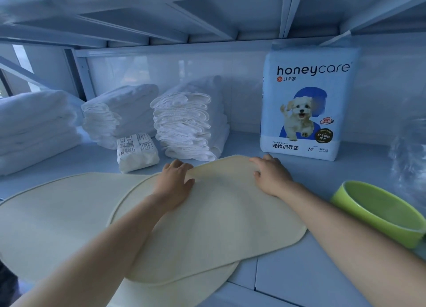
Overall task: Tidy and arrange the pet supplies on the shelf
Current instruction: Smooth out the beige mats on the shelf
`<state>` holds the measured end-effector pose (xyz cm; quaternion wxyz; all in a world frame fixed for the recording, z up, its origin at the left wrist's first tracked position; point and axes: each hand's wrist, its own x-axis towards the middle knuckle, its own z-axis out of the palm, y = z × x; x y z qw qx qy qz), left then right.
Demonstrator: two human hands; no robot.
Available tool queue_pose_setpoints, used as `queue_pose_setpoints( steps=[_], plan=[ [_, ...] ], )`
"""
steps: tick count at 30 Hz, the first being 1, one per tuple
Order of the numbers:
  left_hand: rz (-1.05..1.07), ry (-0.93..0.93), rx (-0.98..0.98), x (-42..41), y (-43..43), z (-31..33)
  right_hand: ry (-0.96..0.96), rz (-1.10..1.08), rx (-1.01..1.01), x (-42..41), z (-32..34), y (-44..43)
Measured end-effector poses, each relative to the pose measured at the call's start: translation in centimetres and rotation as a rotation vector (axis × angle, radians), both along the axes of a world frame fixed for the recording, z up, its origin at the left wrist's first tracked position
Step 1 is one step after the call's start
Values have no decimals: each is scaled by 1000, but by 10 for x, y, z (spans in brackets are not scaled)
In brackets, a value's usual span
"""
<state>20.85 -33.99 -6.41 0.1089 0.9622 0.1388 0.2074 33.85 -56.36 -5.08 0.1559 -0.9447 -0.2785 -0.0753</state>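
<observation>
Two cream mats lie overlapping on the pale shelf (322, 272). The lower mat (57, 214) stretches to the left. The upper mat (219, 221) lies across it at an angle, its far edge lifted slightly. My left hand (175, 182) grips that far edge on the left, fingers curled over it and thumb on top. At the far right corner of the same mat, my right hand (272, 175) holds on with bent fingers.
A honeycare training-pad pack (304, 103) stands upright behind my right hand. Stacks of white pads (189, 126) (119, 113) (34, 126) and a small white packet (137, 152) fill the back left. A green bowl (378, 209) and clear plastic (410, 150) sit at the right.
</observation>
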Motion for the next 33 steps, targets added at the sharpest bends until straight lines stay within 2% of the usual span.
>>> queue_pose_setpoints(
  steps=[5,8,11,16,25,33],
  plan=[
    [20,24,14,-3,-11,3,-60,38,75,-3,8,-8],
    [-72,58,4,-6,-35,4,-66,68,42,-9,9,-9],
    [-172,150,6,-8,-61,5,-91,83,37,-15,13,-14],
    [-157,300,-46,-21,-83,6,-141,170,66,-27,14,-35],
    [-319,227,-50,-69,-120,13,85,595,116,-89,4,-82],
    [-278,216,-50,-99,-141,8,174,626,-23,-102,-2,-103]
  ],
)
